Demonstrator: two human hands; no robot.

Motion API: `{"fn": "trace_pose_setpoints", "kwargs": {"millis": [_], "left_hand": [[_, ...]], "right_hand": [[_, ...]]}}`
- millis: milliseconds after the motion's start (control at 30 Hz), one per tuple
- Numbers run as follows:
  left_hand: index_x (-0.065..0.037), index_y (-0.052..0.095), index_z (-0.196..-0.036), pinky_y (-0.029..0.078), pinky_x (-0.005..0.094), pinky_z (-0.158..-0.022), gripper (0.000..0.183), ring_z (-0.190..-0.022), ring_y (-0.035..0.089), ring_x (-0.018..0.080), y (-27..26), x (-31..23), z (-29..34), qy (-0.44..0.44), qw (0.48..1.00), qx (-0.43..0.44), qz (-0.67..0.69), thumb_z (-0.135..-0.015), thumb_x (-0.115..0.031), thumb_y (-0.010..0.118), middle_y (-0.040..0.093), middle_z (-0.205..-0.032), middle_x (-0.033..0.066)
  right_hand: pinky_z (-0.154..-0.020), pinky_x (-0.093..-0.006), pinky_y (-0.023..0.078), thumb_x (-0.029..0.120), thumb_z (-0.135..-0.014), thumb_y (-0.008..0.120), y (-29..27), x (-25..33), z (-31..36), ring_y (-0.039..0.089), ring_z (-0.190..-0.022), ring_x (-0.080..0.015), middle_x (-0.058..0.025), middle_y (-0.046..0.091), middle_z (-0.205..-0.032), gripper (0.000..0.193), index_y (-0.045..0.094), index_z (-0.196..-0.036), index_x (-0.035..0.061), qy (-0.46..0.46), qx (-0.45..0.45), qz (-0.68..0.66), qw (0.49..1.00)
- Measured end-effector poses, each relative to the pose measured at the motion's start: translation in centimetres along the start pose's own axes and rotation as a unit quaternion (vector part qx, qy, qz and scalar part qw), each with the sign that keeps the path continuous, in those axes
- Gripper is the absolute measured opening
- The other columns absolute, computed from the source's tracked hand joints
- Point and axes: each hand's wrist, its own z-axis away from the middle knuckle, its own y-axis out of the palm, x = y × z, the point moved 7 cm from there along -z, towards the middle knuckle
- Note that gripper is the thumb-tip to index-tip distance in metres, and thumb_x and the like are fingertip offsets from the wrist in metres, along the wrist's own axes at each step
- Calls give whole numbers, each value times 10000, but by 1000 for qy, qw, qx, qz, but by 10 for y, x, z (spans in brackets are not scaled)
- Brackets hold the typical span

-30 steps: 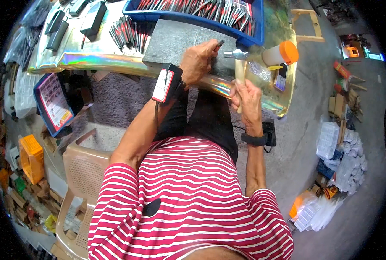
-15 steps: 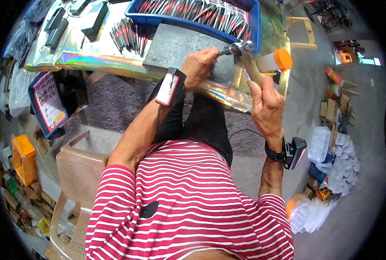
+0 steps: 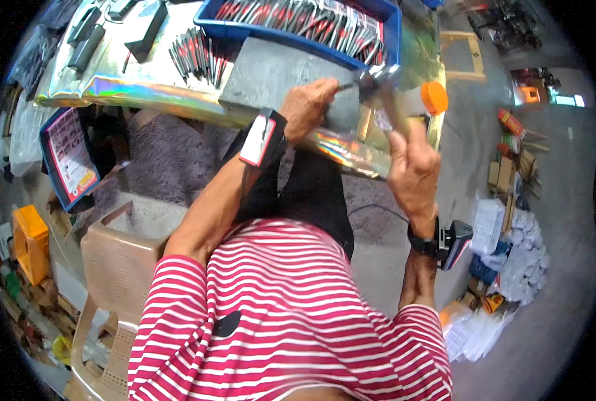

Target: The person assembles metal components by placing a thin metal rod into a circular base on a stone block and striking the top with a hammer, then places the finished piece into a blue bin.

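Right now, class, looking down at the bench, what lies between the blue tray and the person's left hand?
The head view shows it: the top of the grey block lies between the blue tray and the left hand.

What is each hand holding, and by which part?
Right hand: a hammer, by its handle. Left hand: a slim dark piece, one end sticking out; the gripped part is hidden.

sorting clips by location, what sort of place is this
Probably a small workshop or assembly space: the right hand grips a hammer, a grey block lies on the work table, and a blue tray holds many slim red-and-black pieces.
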Motion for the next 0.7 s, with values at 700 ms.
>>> {"fn": "trace_pose_setpoints", "kwargs": {"millis": [700], "left_hand": [[-26,414,-799,414,354,-546,125,-665,516,338,-4,-6,-3,-30,999,11,8,-710,47,461,485,-718,142]], "right_hand": [[-313,-241,342,205,-863,427,83,-46,24,393,-368,-83,-41,456,-510,226,429,-736,18,308,21,-448,839]]}}
